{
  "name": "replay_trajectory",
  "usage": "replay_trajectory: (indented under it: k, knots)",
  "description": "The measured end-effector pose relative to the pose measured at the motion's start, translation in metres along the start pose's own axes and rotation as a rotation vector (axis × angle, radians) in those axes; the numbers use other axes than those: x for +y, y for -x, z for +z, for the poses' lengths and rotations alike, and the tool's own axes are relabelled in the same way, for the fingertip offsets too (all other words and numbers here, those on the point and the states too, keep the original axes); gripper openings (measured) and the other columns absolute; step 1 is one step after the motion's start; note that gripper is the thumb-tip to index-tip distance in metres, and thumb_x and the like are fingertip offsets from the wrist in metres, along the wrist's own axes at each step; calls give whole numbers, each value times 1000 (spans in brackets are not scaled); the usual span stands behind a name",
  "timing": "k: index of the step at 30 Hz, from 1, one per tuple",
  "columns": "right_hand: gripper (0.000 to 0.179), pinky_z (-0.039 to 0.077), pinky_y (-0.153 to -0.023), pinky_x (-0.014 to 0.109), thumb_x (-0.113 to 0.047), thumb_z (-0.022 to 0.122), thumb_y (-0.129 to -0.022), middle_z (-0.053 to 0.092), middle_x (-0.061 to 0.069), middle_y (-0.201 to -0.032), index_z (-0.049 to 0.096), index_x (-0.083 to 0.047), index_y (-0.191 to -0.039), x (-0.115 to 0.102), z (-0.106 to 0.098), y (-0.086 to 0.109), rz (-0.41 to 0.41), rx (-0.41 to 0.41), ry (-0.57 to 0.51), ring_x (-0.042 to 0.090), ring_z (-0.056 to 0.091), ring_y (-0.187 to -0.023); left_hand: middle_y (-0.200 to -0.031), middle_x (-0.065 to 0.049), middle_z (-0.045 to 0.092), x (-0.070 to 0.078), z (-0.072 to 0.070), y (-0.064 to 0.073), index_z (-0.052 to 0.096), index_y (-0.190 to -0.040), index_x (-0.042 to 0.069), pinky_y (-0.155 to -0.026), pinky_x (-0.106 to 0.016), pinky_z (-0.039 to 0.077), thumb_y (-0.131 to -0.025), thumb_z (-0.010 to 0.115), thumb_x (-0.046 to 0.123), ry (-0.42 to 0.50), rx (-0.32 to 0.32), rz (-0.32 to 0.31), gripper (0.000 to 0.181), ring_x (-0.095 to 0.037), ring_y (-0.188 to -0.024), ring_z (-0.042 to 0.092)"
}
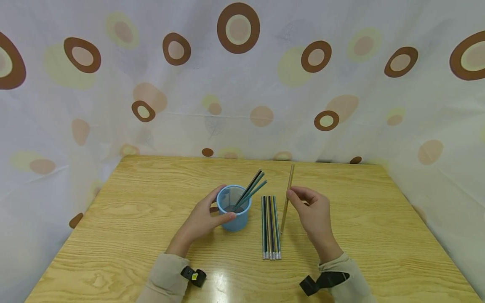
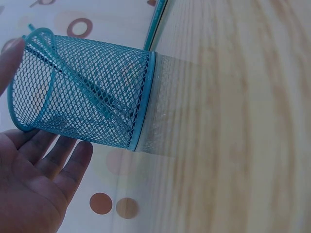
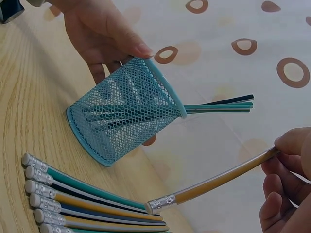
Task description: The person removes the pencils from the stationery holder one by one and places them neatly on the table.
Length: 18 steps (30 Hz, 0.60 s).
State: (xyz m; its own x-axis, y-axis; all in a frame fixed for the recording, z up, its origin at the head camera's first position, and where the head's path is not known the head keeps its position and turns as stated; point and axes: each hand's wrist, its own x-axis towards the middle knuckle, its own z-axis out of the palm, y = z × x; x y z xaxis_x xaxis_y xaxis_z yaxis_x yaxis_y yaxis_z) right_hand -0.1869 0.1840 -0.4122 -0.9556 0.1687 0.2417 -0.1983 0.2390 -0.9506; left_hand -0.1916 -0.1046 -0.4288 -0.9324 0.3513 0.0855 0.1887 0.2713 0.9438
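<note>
A blue mesh pencil cup (image 1: 235, 222) stands upright on the wooden table, with several pencils (image 1: 250, 190) leaning inside it toward the right. My left hand (image 1: 202, 219) holds the cup from its left side, thumb near the front rim and fingers round the back. Between thumb and fingertips, my right hand (image 1: 313, 210) pinches a yellow pencil (image 3: 218, 179), its eraser end pointing down toward the table. Just left of that pencil lies a row of striped pencils (image 1: 270, 227) in green, dark and yellow, side by side, eraser ends toward me.
The wooden table (image 1: 151, 202) reaches back to a white curtain (image 1: 235, 84) printed with brown and yellow rounds. Black straps with small devices sit on both wrists, over the beige sleeves (image 1: 166, 273).
</note>
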Motion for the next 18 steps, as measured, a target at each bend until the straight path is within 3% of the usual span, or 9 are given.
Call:
replay_trajectory:
  k: [9,18]
  knots:
    - [26,52,-74,21,-23,70,-95,71,13,-100,73,-1,-109,8,0,-1,47,-11,31,14,61,-91,-150,-15,41,-2,1,0,30,-156,13,-105,-58,40,-90,76,23,1,6,9,81,-42,-132,43]
    - [32,51,-74,22,-26,69,-95,70,12,-102,72,1,-112,20,0,-1,83,-25,69,15,60,-93,-150,-15,41,6,-1,1,31,-155,12,-106,-58,38,-88,77,18,23,-11,-15,82,-42,-134,41]
